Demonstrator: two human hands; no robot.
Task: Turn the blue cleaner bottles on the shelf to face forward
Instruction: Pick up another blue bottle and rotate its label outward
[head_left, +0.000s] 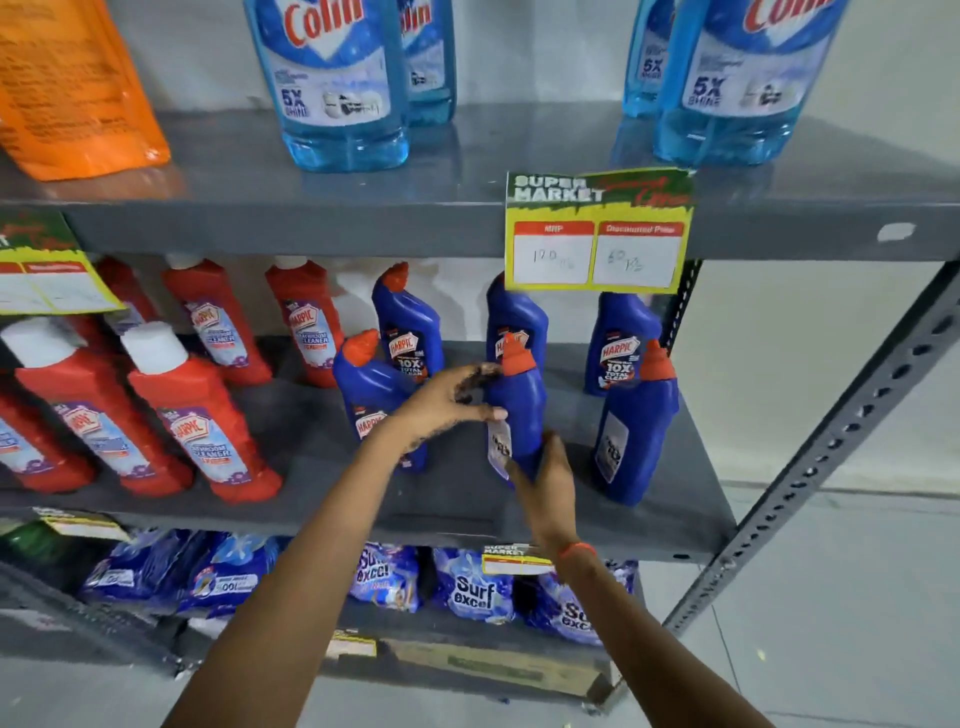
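Several blue cleaner bottles with orange-red caps stand on the grey middle shelf (457, 499). The front middle bottle (519, 405) is turned sideways, its white back label facing left. My left hand (447, 400) grips its upper body and my right hand (550, 478) holds its base. The front left bottle (369, 395) shows its front label, partly hidden by my left arm. The front right bottle (636, 426) shows its back label. Three rear bottles face forward, at the left (410, 327), the middle (514, 317) and the right (621, 343).
Red cleaner bottles (202, 415) fill the shelf's left half. A price tag (597, 234) hangs from the upper shelf, which carries light blue glass-cleaner bottles (337, 78) and an orange pouch (67, 88). Detergent packs (472, 587) lie below. A slotted upright (841, 436) bounds the right side.
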